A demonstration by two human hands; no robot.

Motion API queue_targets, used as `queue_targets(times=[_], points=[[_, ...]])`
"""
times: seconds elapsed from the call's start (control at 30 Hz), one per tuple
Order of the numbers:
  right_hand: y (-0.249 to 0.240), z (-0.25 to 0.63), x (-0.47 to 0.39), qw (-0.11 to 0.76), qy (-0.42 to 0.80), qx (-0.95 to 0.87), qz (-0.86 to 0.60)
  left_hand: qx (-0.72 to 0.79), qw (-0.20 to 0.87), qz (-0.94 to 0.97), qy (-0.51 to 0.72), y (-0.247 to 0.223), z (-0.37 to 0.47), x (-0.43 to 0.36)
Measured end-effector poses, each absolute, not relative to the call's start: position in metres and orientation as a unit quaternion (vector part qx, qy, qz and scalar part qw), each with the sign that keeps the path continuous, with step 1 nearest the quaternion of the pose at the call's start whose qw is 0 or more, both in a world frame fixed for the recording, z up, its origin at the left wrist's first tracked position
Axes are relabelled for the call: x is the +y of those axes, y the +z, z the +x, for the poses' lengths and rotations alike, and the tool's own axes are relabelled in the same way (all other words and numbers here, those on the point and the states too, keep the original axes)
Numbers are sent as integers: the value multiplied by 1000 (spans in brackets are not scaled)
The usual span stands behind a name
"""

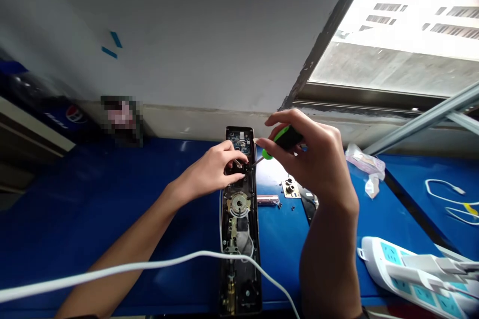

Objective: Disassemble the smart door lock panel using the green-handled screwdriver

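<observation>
A long black device casing (239, 204) lies open on the blue table, with a circuit board (239, 138) at its far end and metal parts along its length. My right hand (307, 144) is closed around a green and black screwdriver (282, 140). The screwdriver's shaft points down and left to the casing's upper part. My left hand (220, 167) reaches over the casing from the left, thumb and fingers bent around a small part near the screwdriver tip; that part is too small to name.
A white cable (179, 259) crosses the foreground. Right of the casing lie a small board (291, 187), a reddish cylinder (268, 200) and several screws. A white power strip (407, 274) is at the lower right, crumpled plastic (364, 162) behind it. The wall (194, 119) borders the table (168, 224).
</observation>
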State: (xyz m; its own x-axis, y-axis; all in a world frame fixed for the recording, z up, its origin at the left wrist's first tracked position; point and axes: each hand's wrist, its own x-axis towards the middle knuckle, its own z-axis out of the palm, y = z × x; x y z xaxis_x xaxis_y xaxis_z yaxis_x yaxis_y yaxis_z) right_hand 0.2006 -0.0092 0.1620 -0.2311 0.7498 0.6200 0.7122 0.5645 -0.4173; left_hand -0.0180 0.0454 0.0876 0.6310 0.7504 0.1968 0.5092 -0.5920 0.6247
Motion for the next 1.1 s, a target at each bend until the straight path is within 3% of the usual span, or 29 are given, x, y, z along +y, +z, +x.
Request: queue_targets(times=[1.1], points=[[160, 202, -6, 420, 37, -781, -462, 376, 224, 881, 181, 88, -19, 44]])
